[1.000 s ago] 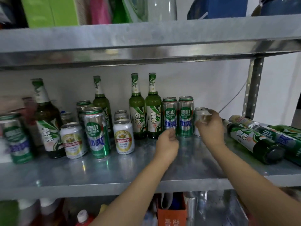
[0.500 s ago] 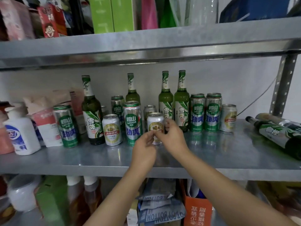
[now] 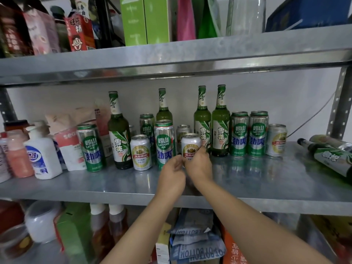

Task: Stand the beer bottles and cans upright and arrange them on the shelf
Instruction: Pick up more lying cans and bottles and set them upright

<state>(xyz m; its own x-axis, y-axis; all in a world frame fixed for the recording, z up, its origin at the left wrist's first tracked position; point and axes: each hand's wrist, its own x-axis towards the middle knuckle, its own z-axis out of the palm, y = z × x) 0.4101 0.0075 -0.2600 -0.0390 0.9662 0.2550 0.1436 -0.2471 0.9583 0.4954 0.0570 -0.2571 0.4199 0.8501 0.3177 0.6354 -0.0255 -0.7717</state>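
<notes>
Right hand [image 3: 199, 166] is wrapped round the lower half of a short white can [image 3: 190, 146], fingers curled onto its label. Left hand [image 3: 172, 175] sits just beside it, fingers loosely bent, thumb near the can's left side; can't tell if it actually touches. Can is upright, mid-shelf [image 3: 247, 180], front row, wedged between a tall green can [image 3: 164, 143] on its left and a pair of standing bottles [image 3: 211, 122] on its right, with another can [image 3: 183, 130] right behind.

Risks from here:
- Tight spot. Pulling or sliding the white can sideways could clip the tall green can or the nearer bottle; bottles are top-heavy, and one tipping would likely take its neighbours with it.
- Metal shelf looks slick, so a nudged can may skate rather than stop.
- Grip is low on the can; a quick lift could let it tilt.
- Two bottles [image 3: 329, 155] lie on their sides at the right end, necks pointing left. Not yet stood up. Round glass on smooth metal could roll toward the front edge if the shelf gets bumped.
- Left cluster is uneven, with some cans partly hidden behind others.
</notes>
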